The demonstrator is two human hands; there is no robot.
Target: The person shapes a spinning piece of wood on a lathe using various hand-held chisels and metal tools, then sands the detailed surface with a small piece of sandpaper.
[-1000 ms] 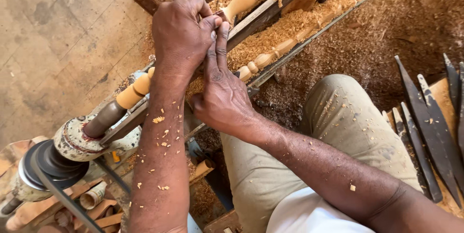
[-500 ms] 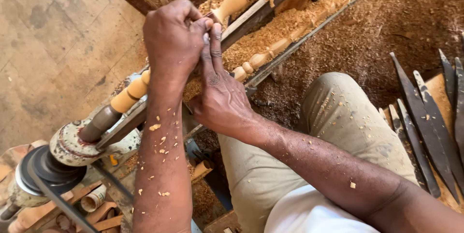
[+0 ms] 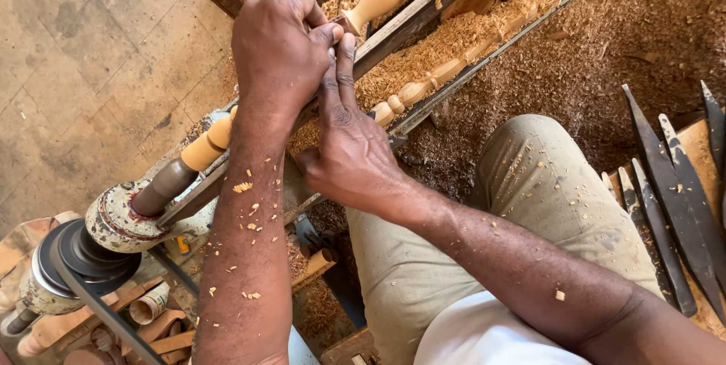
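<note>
A pale turned wooden spindle [image 3: 376, 0] is mounted on a lathe and runs diagonally from the headstock [image 3: 113, 217] to the upper right. My left hand [image 3: 278, 55] is closed over the spindle's middle, gripping a turning tool [image 3: 342, 24] of which only a small metal tip shows. My right hand [image 3: 349, 149] lies just below, its fingers stretched up against the left hand and the tool, close to the dark tool-rest bar [image 3: 427, 2]. The tool's handle is hidden under both hands.
A second turned spindle [image 3: 431, 81] lies in the thick wood shavings [image 3: 575, 55] behind the lathe. Several long dark chisels [image 3: 665, 183] rest at the right. A belt and pulley [image 3: 79, 259] sit lower left; my knee [image 3: 544, 183] is under the right arm.
Both hands stay pressed at the same place on the spindle. Only the view has shifted slightly.
</note>
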